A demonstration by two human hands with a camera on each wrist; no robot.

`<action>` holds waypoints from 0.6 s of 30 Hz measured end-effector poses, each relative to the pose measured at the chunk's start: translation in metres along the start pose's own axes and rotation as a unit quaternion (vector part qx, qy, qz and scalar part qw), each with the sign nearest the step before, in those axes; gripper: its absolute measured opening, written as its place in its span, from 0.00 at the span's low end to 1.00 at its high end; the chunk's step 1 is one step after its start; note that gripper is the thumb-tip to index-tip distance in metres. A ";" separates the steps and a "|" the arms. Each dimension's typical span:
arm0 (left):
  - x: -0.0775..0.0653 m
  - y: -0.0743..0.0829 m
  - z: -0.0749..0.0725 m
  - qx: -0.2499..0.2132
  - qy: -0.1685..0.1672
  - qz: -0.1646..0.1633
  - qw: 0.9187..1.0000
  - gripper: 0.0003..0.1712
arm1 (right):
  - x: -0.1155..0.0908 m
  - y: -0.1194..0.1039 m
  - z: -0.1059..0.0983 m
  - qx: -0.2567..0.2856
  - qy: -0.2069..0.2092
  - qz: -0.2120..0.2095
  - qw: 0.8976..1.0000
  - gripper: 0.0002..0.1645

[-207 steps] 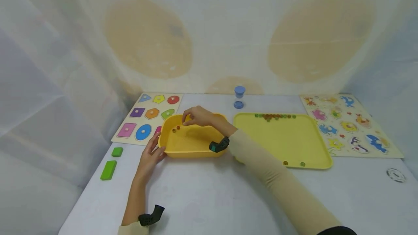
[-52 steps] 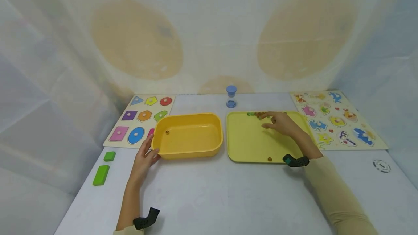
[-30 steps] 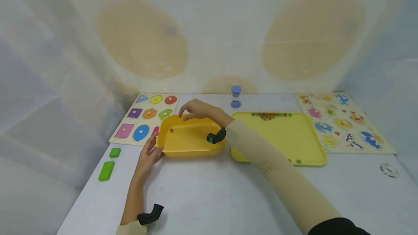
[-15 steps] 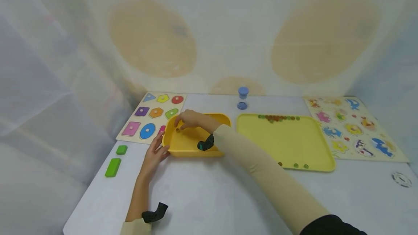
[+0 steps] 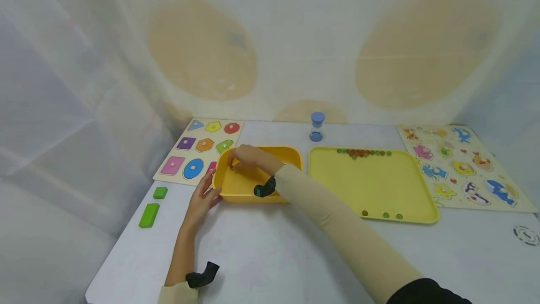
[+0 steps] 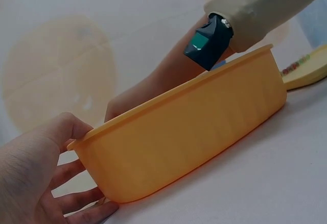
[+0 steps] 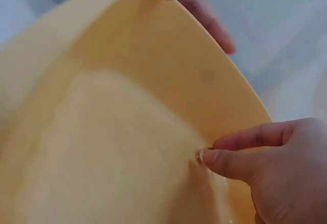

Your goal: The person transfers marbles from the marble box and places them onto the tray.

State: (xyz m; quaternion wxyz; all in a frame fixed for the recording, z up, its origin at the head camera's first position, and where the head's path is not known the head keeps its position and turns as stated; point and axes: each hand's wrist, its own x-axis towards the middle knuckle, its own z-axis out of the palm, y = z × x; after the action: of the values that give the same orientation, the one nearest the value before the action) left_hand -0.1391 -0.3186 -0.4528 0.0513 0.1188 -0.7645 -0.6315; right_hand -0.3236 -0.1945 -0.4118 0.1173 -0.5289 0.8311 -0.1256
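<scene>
The deep yellow basin (image 5: 257,186) stands left of centre on the table. My left hand (image 5: 202,203) holds its left end, thumb (image 6: 71,127) over the rim and fingers along the outside wall. Inside the basin, my right hand (image 5: 249,156) reaches down towards the left end. Its thumb and forefinger pinch a small glassy marble (image 7: 200,155) close over the basin's floor, mostly covered by the fingertips. To the right lies a flat yellow tray (image 5: 363,182). Brown and green marbles (image 5: 358,153) crowd its far edge, and three marbles (image 5: 386,215) lie along its near edge.
A shape puzzle board (image 5: 202,149) lies behind the left hand, with two green blocks (image 5: 149,216) in front. A blue sand timer (image 5: 317,126) stands at the back. An animal puzzle board (image 5: 464,168) and a round chip-like disc (image 5: 526,235) are at right.
My right hand has moved left from over the tray into the basin and now pinches the marble there. Compared with the oldest frame, the tray's near edge shows one more green marble.
</scene>
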 end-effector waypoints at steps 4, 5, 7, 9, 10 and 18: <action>0.002 -0.001 0.002 -0.006 -0.006 0.000 1.000 0.33 | -0.002 0.002 0.004 -0.004 -0.002 0.010 1.000 0.10; 0.002 -0.001 0.002 -0.007 -0.009 -0.001 1.000 0.33 | -0.003 0.002 0.004 -0.002 -0.002 0.011 1.000 0.09; 0.003 -0.002 0.003 -0.006 -0.008 -0.004 1.000 0.33 | -0.004 0.003 0.005 0.000 -0.005 0.012 1.000 0.08; 0.002 -0.001 0.004 -0.005 -0.006 -0.003 1.000 0.32 | -0.007 0.003 0.005 0.005 -0.008 0.016 1.000 0.07; 0.002 -0.001 0.004 -0.002 -0.005 -0.006 1.000 0.32 | -0.008 0.003 0.004 0.003 -0.008 0.016 1.000 0.08; 0.001 0.000 0.000 0.018 0.005 -0.007 1.000 0.32 | -0.057 0.008 -0.036 0.030 0.075 -0.044 0.996 0.09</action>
State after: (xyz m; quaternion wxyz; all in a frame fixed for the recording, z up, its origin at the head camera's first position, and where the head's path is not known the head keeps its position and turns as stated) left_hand -0.1396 -0.3193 -0.4529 0.0484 0.1281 -0.7744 -0.6177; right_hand -0.3189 -0.1364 -0.3776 0.0651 -0.5506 0.8091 -0.1950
